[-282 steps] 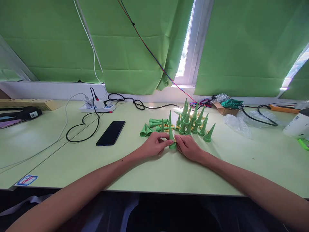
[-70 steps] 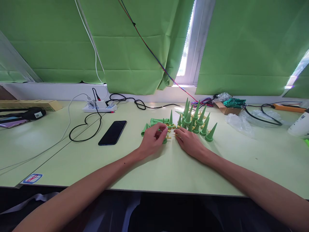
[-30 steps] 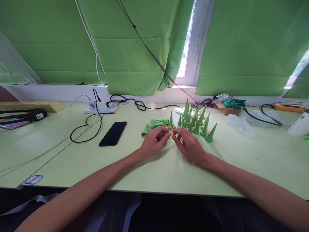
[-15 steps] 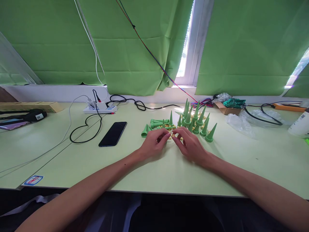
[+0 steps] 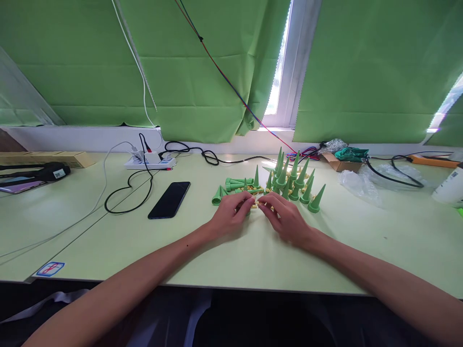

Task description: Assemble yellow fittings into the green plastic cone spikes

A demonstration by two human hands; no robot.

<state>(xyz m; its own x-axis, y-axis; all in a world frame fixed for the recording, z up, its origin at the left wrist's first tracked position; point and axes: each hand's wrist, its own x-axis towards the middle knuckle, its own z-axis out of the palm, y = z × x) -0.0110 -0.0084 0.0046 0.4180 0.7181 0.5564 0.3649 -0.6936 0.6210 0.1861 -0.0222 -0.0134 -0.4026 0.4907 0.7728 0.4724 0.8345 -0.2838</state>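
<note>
On table [image 5: 325, 260], left hand [image 5: 231, 212] and right hand [image 5: 287, 219] close together, fingers pinched nearly closed, can't tell on what; upright green cones [image 5: 317, 200] at right likely done, lying green cones [image 5: 239, 183] at left likely pending, yellow bits [image 5: 254, 206] between hands.

window gap [image 5: 275, 94]: blown-out glare | table [image 5: 253, 262]: soft shadows | edges: wide-angle stretch

No word or number could be read with certainty: a white sticker [image 5: 50, 269] with a blue border, near the left front corner of the table [image 5: 231, 260], bore a red mark of unclear character, while the white label [image 5: 59, 173] on a black object [image 5: 45, 172] and the dark print [image 5: 453, 175] on a white bottle [image 5: 446, 191] were too small to decipher
</note>
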